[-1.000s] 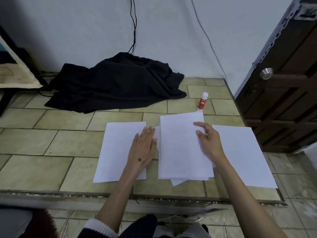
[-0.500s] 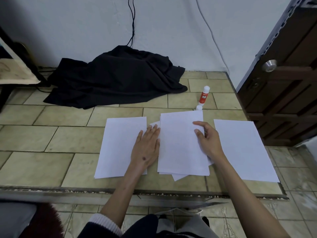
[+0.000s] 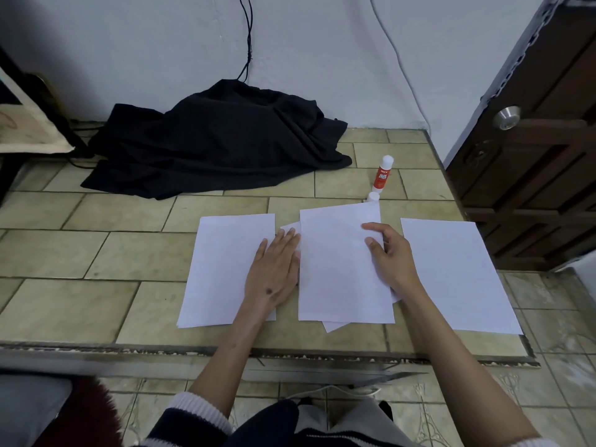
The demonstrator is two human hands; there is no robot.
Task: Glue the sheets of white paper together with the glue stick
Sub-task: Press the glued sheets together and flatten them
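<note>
Two hands work the middle stack (image 3: pixel 338 266), left hand (image 3: pixel 274 272) flat with straight fingers, right hand (image 3: pixel 387 256) pinching its three-o'clock edge, so uneven sheets could bond crooked; glue stick (image 3: pixel 382 174) stands at twelve o'clock.

We see a home room, tiled surface (image 3: pixel 129 253) against a painted wall (image 3: pixel 322 59), wooden door (image 3: pixel 532 156) with round knob (image 3: pixel 506 117), crumpled black cloth (image 3: pixel 219 140), tiled floor (image 3: pixel 564 333).
</note>
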